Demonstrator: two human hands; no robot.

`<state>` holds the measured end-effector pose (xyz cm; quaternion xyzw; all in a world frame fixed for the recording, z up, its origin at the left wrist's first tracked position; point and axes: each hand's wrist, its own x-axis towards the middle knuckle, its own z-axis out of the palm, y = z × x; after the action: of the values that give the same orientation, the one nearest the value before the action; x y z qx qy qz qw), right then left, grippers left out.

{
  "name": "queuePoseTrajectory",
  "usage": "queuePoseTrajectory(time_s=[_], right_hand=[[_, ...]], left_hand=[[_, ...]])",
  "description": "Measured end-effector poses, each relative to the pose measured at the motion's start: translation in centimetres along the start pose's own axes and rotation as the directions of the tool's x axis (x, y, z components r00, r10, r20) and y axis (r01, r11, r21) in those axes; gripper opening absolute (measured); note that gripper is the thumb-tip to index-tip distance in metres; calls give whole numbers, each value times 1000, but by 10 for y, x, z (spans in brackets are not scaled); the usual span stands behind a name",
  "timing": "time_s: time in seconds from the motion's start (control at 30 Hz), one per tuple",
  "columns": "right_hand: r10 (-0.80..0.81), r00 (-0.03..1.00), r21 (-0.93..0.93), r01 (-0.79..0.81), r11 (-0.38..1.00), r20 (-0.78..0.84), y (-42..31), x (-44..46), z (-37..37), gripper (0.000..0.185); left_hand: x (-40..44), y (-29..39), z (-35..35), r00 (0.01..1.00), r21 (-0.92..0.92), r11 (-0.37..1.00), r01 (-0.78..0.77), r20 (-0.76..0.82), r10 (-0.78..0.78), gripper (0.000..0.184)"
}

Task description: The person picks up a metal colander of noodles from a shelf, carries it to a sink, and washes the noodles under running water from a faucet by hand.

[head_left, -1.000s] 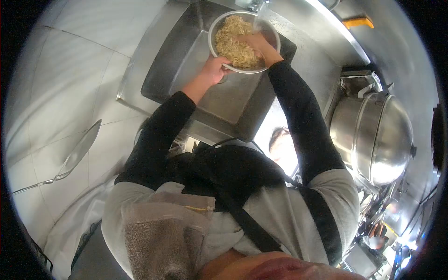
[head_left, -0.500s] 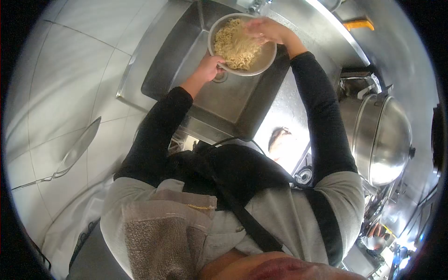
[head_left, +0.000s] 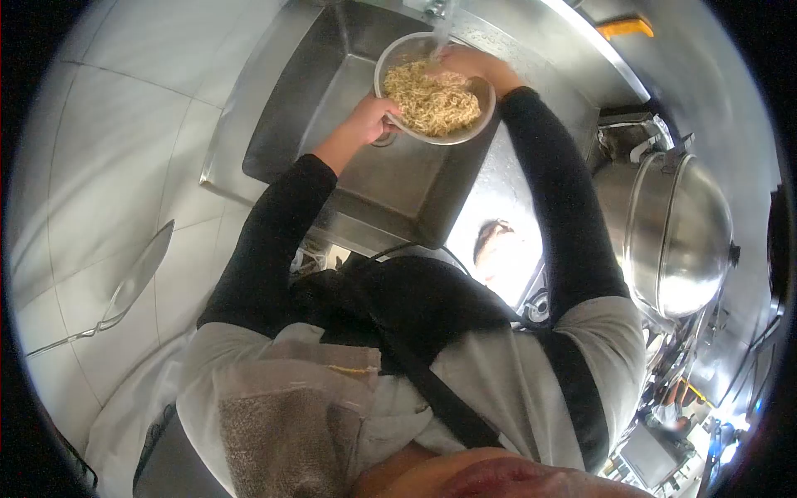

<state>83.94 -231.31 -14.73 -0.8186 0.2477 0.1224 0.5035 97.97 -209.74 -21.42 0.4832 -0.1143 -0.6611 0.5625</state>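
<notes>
A round metal bowl [head_left: 436, 139] holding pale, thin noodles [head_left: 440, 106] is held over the sink [head_left: 378, 178]. My left hand [head_left: 373, 119] grips the bowl's near-left rim, its thumb over the edge. My right hand [head_left: 458, 65] reaches inside from the far right, against the noodles; its fingertips are blurred and partly hidden there. Water runs from the tap [head_left: 434, 8] into the bowl beside my right hand.
A large domed steel pot [head_left: 693, 236] stands to the right. An orange-handled thing [head_left: 627, 28] lies on the far-right ledge. Dark-and-pale food [head_left: 491, 245] rests on the bright counter near my right sleeve. A metal utensil [head_left: 137, 282] shows against the tiles at left.
My right hand has gone from blurred motion above the noodles to lower inside the bowl. The noodles have shifted, and the stream of water now shows entering the bowl.
</notes>
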Motion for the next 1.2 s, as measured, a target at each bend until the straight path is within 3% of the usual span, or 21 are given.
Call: queuePoseTrajectory(time_s=[0.03,0.07,0.1,0.13,0.17,0.2,0.27,0.37,0.4,0.47,0.53,0.6,0.67,0.77,0.8,0.9,0.93,1.03,1.13,1.2], right_hand=[[7,1000,220,-5,976,-7,-8,3,8,57],[-32,969,-426,-78,902,-245,-24,16,24,47],[-176,972,-561,59,825,-156,-19,28,45,54],[-237,968,-749,97,655,-82,2,46,64,50],[-235,972,-820,123,559,-14,2,46,66,49],[-231,971,-877,157,455,54,2,46,69,48],[-136,978,-847,206,490,158,-48,-3,48,50],[-1,999,-618,28,786,45,-60,-13,31,60],[24,1000,-768,-13,640,3,-65,-13,46,64],[-325,939,-895,44,445,-115,-48,-4,76,64],[-414,888,-944,-63,323,-201,-45,6,84,61],[-453,886,-879,132,459,-103,-16,38,49,58],[-238,938,-666,10,745,-253,-43,30,33,57],[-348,921,-624,171,763,-173,-42,26,12,57],[-295,937,-634,113,765,-189,-41,22,7,58],[-373,919,-490,268,830,-129,-34,16,-11,58],[-179,965,-356,101,929,-194,-43,11,-9,52],[-139,930,-273,44,961,-340,-54,-1,3,44],[-111,992,-52,114,992,55,-46,11,-12,42],[-201,978,-157,191,969,-55,-23,29,-27,42]], left_hand=[[4,1,1,999,-16,1000,27,30,-26,37],[10,-1,2,997,-31,998,55,59,-53,37],[13,-3,3,993,-48,995,86,84,-81,36],[13,-6,10,996,-101,992,80,36,-77,37],[11,-9,13,997,-154,986,69,-14,-72,37],[10,-11,15,995,-208,977,55,-65,-69,37],[10,-11,-1,995,-161,986,46,-86,-60,40],[0,-4,-6,996,-111,994,2,-87,-12,41],[-3,2,-4,998,-86,996,-10,-66,4,41],[-5,5,2,999,-87,996,-34,-40,31,41],[-11,2,8,998,-133,990,-52,-37,47,42],[3,-5,-7,999,-118,993,-27,26,30,58],[1,-6,-9,997,-61,997,-54,56,58,69],[-8,4,-3,997,-22,998,-65,-49,64,70],[-6,5,-5,997,-33,997,-76,-34,74,70],[7,-13,-22,998,-89,994,-61,-3,61,73],[14,-19,-28,999,-126,991,-41,7,42,74],[17,-23,-26,998,-169,985,-40,41,48,75],[11,-21,-8,997,-168,983,-66,-36,61,62],[13,-21,-1,996,-174,982,-71,-61,61,55]])
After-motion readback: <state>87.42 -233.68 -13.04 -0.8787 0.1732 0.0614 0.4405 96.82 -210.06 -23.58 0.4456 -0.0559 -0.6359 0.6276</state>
